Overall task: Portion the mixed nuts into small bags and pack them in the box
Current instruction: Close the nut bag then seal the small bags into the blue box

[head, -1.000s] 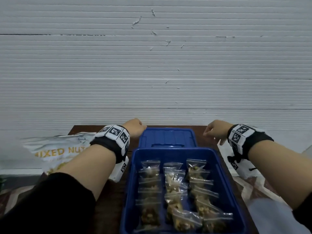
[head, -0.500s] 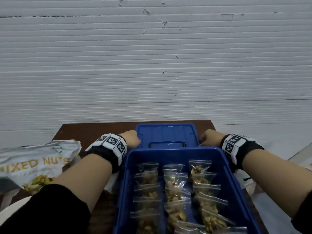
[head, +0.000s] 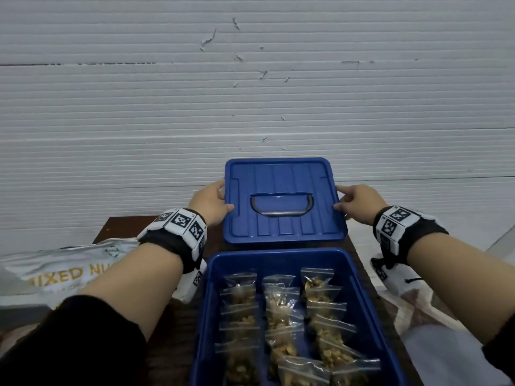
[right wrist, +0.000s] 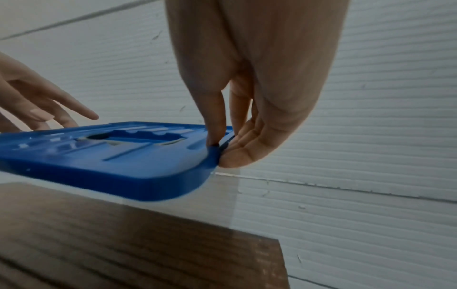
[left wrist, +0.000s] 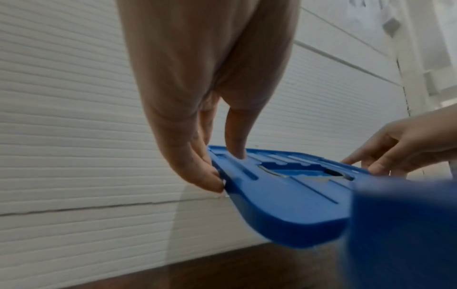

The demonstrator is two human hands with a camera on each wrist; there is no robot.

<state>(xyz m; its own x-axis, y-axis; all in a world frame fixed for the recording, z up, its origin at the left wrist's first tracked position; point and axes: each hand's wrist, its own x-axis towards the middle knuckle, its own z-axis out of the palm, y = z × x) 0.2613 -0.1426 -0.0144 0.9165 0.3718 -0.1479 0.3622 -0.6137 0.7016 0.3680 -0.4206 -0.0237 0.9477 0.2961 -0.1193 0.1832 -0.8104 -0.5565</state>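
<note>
Fingers (left wrist: pixel 195 172) of both hands pinch lid (head: pixel 284 201).

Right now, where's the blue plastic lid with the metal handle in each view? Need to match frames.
Head: blue plastic lid at centre, behind the open blue plastic box, left hand and right hand gripping its sides.
Left wrist: lower right, seen edge-on.
Right wrist: left of centre, seen edge-on.
Shared landmark: the lid's recessed metal handle.

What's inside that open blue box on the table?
The blue box holds three rows of small clear bags of nuts. They overlap, so the box floor beneath and an exact count stay hidden.
</note>
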